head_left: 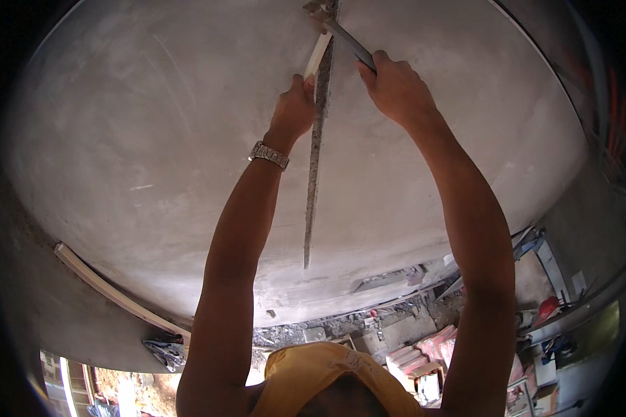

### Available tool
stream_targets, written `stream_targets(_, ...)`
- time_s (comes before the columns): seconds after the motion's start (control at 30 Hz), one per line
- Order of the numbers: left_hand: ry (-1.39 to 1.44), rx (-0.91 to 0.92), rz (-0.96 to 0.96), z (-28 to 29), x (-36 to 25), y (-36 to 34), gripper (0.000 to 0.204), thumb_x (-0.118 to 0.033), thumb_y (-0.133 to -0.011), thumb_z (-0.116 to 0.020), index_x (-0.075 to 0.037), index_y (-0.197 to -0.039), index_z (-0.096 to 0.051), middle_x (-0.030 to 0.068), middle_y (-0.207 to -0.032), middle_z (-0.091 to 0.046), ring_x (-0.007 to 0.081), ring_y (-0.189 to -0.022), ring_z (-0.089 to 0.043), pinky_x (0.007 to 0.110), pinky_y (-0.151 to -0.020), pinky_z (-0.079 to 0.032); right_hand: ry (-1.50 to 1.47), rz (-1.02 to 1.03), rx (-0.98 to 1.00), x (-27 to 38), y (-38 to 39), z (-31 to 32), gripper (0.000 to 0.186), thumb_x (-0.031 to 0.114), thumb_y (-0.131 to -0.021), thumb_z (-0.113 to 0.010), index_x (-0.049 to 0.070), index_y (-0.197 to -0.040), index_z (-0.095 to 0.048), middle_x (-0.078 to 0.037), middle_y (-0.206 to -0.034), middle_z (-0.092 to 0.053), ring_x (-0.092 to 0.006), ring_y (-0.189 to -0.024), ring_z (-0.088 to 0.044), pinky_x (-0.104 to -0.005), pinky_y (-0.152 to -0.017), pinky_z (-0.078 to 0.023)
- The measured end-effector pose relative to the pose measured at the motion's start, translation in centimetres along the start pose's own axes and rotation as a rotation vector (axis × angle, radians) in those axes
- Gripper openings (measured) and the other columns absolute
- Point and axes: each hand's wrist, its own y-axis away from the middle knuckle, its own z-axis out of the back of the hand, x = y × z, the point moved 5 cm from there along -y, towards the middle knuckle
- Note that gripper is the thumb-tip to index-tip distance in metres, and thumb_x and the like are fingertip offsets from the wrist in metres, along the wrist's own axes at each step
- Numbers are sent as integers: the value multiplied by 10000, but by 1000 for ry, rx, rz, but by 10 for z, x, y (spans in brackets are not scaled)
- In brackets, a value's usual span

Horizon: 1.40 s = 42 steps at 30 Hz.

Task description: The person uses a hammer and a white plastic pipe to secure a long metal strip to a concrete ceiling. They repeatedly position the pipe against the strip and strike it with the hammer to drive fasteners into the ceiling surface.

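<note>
- A groove (pixel 314 174) runs in the wall (pixel 153 139), between left hand (pixel 294 110) and right hand (pixel 398 89).
- A strip (pixel 317 57) is in the left hand.
- A hammer (pixel 351 42) is in the right, its head past the strip.
- Rubble (pixel 292 335) lies at the wall's foot.

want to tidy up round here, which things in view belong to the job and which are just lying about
Apparently in the job:
short pale strip in left hand
grey-handled tool in right hand
groove in wall

Seemingly just lying about:
long pale strip
pink packages
rubble
red object
</note>
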Motion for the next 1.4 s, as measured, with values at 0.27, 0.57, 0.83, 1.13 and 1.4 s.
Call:
stream_targets(0.27, -31, 32, -15, 3, -8, -4, 396, -405, -1067, -310, -34, -1084, -446, 311, -786, -644, 546, -782, -626, 597, -633, -507, -14, -11, -75, -12, 1, -7, 402, 411, -1025, -476, 18, -969, -538, -233, -756, -678, -444, -767, -690, -546, -680, -563)
stream_targets(0.57, -57, 64, 12, 4, -12, -7, 405, -407, -1065, -303, -27, -1103, -437, 324, -835, -649, 551, -819, -624, 609, -670, -502, -92, 3, -182, -13, -2, -13, 405, 406, -1018, -510, 10, -932, -510, -221, -637, -631, -443, -646, -659, -538, -574, -515)
stream_targets(0.83, -94, 46, -27, -1, -6, -10, 419, -405, -1064, -315, -14, -1097, -461, 332, -850, -647, 534, -846, -630, 610, -701, -494, -103, -108, -55, -22, 1, -26, 423, 417, -1019, -483, 1, -1040, -554, -261, -848, -678, -449, -868, -676, -547, -746, -543)
stream_targets(1.13, -215, 160, -11, 68, -43, -29, 489, -447, -1058, -333, -13, -1083, -557, 267, -936, -678, 459, -860, -655, 529, -718, -510, -204, -143, -19, -3, 55, 20, 430, 433, -1041, -431, 18, -962, -513, -184, -695, -661, -400, -701, -687, -516, -631, -550)
stream_targets(1.4, -194, 67, -28, 37, -14, -20, 460, -466, -1068, -306, -52, -1052, -506, 246, -813, -653, 441, -715, -642, 514, -615, -475, -147, -116, 14, 4, 59, 25, 412, 426, -1047, -427, 30, -956, -493, -156, -621, -638, -370, -624, -681, -493, -585, -545)
